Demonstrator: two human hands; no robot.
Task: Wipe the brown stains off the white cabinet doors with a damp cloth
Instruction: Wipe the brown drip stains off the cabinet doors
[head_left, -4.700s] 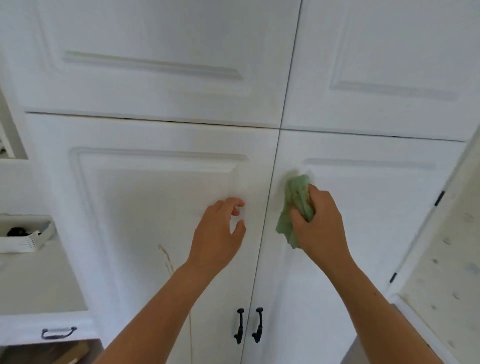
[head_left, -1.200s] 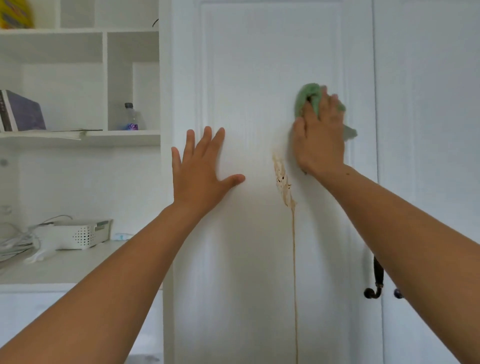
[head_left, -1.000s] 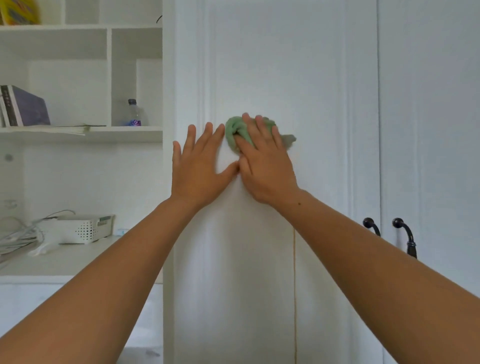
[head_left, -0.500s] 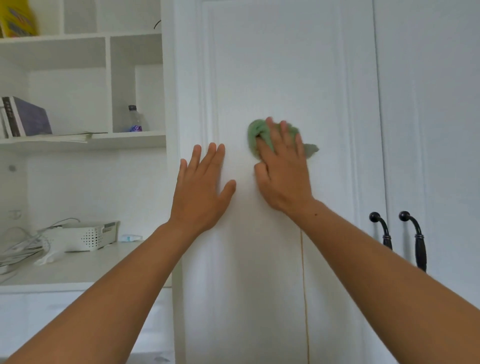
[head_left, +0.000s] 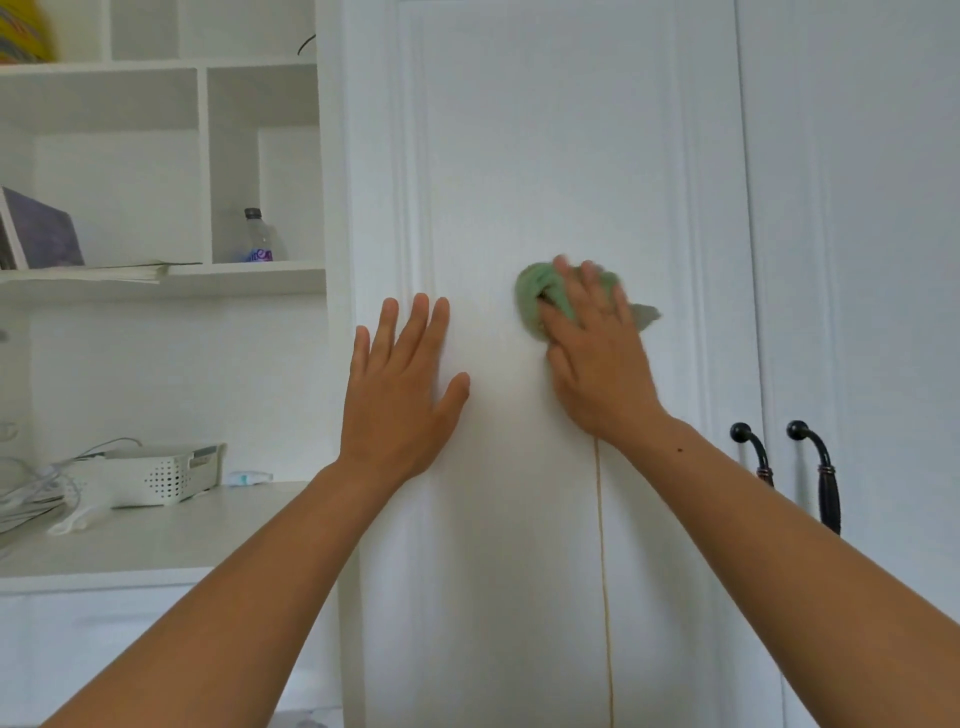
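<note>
My right hand (head_left: 597, 358) presses the crumpled green cloth (head_left: 535, 301) against the white panelled cabinet door (head_left: 545, 156) at centre frame. Its fingers are stretched over the cloth rather than curled, and slightly blurred. My left hand (head_left: 400, 395) lies flat on the same door just to the left, fingers straight, holding nothing. A thin brown drip line (head_left: 602, 571) runs down the door below my right wrist. Two dark curved handles (head_left: 753, 452) sit at lower right.

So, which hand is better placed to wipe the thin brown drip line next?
Right. The right hand presses the green cloth on the door, and the brown drip line starts just below its wrist. The left hand lies flat on the door, holding nothing.
</note>
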